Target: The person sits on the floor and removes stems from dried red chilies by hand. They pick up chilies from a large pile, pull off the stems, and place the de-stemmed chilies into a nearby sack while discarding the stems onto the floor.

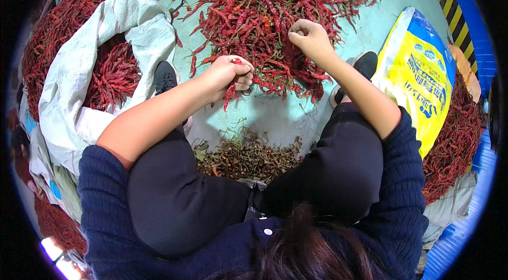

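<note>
A large heap of dried red chili peppers (pixel 262 22) spreads over the pale green floor in front of me. My left hand (pixel 237 73) is closed around a few red chilies (pixel 231 91), whose ends hang below the fingers at the heap's near left edge. Over the right part of the heap is my right hand (pixel 304 34), thumb and fingertips curled together; whether anything is pinched between them cannot be told. Between my legs lies a pile of brownish-green chili stems (pixel 248 157) with a few leaves and small red bits.
To the left, a white woven sack (pixel 79 70) with rolled rim holds red chilies (pixel 113 75). A yellow and blue printed sack (pixel 426 66) lies by my right foot. More chili heaps (pixel 456 133) lie at both sides. Yellow-black striping (pixel 452 6) edges the right.
</note>
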Demonstrator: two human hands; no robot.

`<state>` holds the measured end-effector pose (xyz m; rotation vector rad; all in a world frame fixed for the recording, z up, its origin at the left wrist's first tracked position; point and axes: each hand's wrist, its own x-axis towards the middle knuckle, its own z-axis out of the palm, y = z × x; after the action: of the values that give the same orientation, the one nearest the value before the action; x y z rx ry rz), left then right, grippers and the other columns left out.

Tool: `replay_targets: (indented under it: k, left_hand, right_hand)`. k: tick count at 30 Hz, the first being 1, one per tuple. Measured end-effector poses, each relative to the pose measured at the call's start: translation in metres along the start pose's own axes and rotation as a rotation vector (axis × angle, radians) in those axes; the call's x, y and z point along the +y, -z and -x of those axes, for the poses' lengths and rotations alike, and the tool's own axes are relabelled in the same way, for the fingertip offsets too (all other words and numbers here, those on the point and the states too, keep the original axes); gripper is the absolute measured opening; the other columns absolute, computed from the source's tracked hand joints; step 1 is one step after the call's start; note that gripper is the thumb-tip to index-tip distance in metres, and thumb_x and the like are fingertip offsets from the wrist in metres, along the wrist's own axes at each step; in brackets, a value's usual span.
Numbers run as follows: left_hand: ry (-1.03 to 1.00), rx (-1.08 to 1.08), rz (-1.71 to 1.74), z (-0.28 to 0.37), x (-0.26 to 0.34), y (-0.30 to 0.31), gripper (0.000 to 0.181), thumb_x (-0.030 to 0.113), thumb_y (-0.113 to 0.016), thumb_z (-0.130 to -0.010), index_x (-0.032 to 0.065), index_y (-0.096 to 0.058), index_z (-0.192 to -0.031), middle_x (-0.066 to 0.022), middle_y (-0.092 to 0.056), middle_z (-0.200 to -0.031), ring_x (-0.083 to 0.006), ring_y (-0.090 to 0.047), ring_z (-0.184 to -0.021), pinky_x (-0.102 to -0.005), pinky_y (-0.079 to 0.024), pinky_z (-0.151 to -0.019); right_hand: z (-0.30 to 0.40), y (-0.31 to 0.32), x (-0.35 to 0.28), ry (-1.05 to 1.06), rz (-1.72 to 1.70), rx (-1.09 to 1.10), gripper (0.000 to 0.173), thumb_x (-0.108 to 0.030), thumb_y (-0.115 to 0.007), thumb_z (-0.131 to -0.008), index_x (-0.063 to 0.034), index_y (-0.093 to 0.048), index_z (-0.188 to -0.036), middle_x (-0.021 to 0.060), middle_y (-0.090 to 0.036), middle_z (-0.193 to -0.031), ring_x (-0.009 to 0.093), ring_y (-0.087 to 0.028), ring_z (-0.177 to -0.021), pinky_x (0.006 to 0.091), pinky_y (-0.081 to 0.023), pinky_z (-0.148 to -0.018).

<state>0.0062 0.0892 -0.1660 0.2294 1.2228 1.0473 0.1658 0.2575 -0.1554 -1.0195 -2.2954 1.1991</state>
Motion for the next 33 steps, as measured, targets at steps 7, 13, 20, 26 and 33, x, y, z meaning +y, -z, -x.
replay_targets:
  k: [7,13,20,26,33]
  left_hand:
    - [-0.096,-0.143,-0.008,0.012,0.021,-0.018,0.015,0.009,-0.048,-0.086,-0.0028,-0.055,-0.093,-0.0091,-0.060,-0.084,-0.0156,-0.058,-0.073,-0.0265,-0.049,-0.066]
    - [-0.001,-0.254,0.054,0.014,0.020,-0.019,0.014,0.012,-0.050,-0.085,0.0000,-0.054,-0.090,-0.0082,-0.059,-0.080,-0.0159,-0.059,-0.070,-0.0283,-0.049,-0.066]
    - [-0.010,-0.235,0.031,0.009,0.012,-0.017,0.011,0.011,-0.051,-0.084,0.0019,-0.054,-0.088,-0.0050,-0.056,-0.074,-0.0137,-0.055,-0.064,-0.0281,-0.047,-0.063]
    - [-0.056,-0.196,-0.034,0.008,0.009,-0.018,0.004,0.008,-0.051,-0.080,0.0041,-0.053,-0.079,-0.0029,-0.052,-0.067,-0.0121,-0.050,-0.058,-0.0260,-0.042,-0.053]
    - [-0.002,-0.052,0.001,0.016,0.014,-0.026,0.007,0.005,-0.050,-0.073,0.0023,-0.051,-0.066,-0.0061,-0.047,-0.055,-0.0160,-0.043,-0.047,-0.0292,-0.034,-0.044]
  right_hand:
    - [0.015,0.003,-0.032,-0.475,-0.888,-0.548,0.006,-0.008,-0.052,-0.083,-0.0047,-0.055,-0.087,-0.0031,-0.050,-0.068,0.001,-0.031,-0.043,0.0146,-0.022,-0.035]
    - [0.021,-0.011,-0.039,-0.436,-0.792,-0.616,0.006,-0.009,-0.054,-0.082,-0.0039,-0.055,-0.085,-0.0020,-0.051,-0.067,0.001,-0.034,-0.042,0.0147,-0.023,-0.035]
    - [0.028,-0.021,-0.050,-0.247,-0.500,-0.459,0.020,-0.016,-0.055,-0.084,-0.0061,-0.052,-0.067,-0.0036,-0.048,-0.056,0.003,-0.036,-0.044,0.0191,-0.026,-0.038]
    - [0.032,-0.028,-0.044,-0.018,-0.311,-0.362,0.018,-0.012,-0.057,-0.080,-0.0002,-0.053,-0.067,0.0059,-0.052,-0.056,0.010,-0.046,-0.052,0.0283,-0.037,-0.049]
    - [0.047,-0.035,-0.058,0.354,0.092,-0.124,0.016,-0.010,-0.052,-0.079,0.0006,-0.045,-0.070,0.0183,-0.047,-0.064,0.036,-0.049,-0.063,0.0390,-0.039,-0.054]
